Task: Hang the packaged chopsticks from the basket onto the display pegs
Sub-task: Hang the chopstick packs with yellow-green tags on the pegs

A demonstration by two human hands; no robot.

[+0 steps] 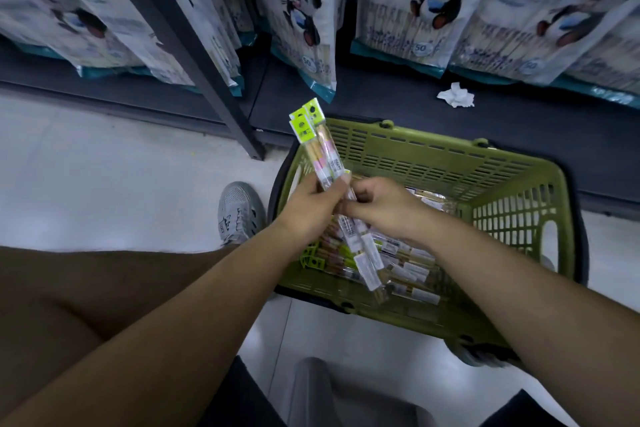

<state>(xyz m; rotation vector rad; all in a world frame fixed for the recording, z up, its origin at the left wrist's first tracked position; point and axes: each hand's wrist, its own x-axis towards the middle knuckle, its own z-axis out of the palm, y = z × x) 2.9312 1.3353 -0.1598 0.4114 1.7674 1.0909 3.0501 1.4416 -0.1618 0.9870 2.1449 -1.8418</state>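
over one green basket (415, 163), the left hand (313, 206) grips a bundle of chopstick packs (323, 163), two yellow headers (304, 120) showing; the right hand (381, 206) pinches its lower part.

A pale grey, glossy tiled floor (121, 166) reflects soft overhead light. Against it stands a dark grey metal shelf base (381, 111), with a dark slanted upright post (194, 45) meeting the floor. White panda-printed bags with teal bottom edges (408, 0) hang in rows above the base. A crumpled white tissue (456, 96) lies on the base.
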